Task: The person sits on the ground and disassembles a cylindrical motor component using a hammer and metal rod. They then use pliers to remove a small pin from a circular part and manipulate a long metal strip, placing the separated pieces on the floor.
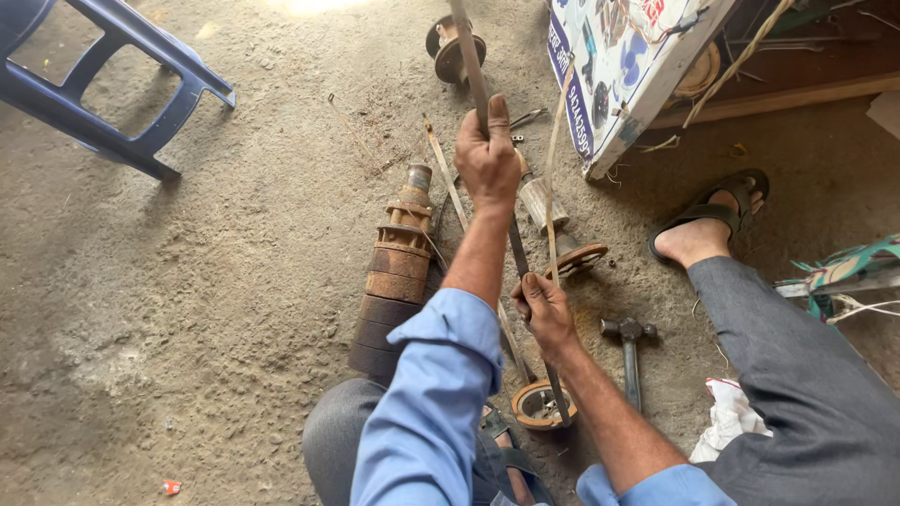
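Note:
I am seated on a dusty floor with a long thin metal rod (471,66) slanting from the top of the view down to a round rusty disc (539,405) near my foot. My left hand (487,159) is shut around the rod high up. My right hand (544,309) grips the same rod lower down, just above the disc. A rusty stack of ring-shaped pump stages (392,276) lies on the floor directly left of my left forearm. A second rusty disc (579,258) sits just right of the rod.
A hammer (630,351) lies on the floor right of my right hand, beside a white rag (727,422). A blue plastic chair (103,80) stands at top left. A printed board (619,66) leans at top right. My sandalled foot (708,220) rests at right. Another rusty part (455,47) lies at top.

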